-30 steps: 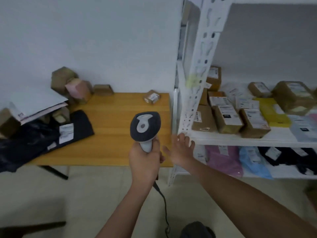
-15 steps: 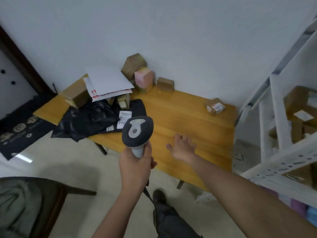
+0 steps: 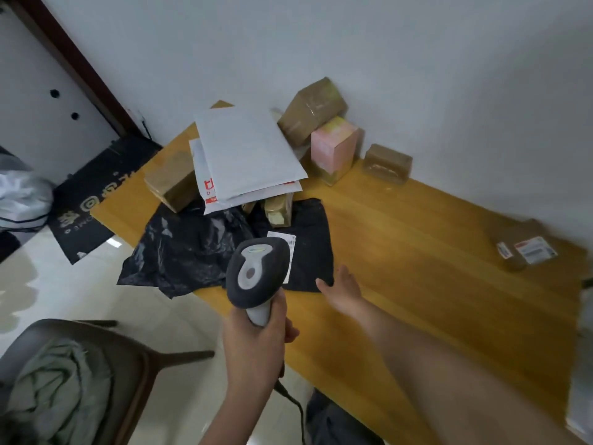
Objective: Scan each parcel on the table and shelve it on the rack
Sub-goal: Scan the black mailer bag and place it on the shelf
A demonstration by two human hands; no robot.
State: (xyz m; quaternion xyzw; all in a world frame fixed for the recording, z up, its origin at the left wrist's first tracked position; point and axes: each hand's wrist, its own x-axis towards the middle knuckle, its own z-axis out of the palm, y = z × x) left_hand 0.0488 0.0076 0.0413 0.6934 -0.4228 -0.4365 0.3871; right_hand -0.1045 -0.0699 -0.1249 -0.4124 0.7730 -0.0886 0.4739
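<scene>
Head view: left hand (image 3: 256, 345) grips grey scanner (image 3: 256, 277); right hand (image 3: 341, 289), fingers spread, nears black parcel (image 3: 308, 248)

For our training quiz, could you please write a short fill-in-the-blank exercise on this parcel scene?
1. The left hand grips a ____.
2. The right hand reaches for the flat ____ bag with a white label.
3. The pink box stands beside the ____.
4. The white mailers lie on top of the ____.

Missing words: scanner; black; wall; pile
</scene>
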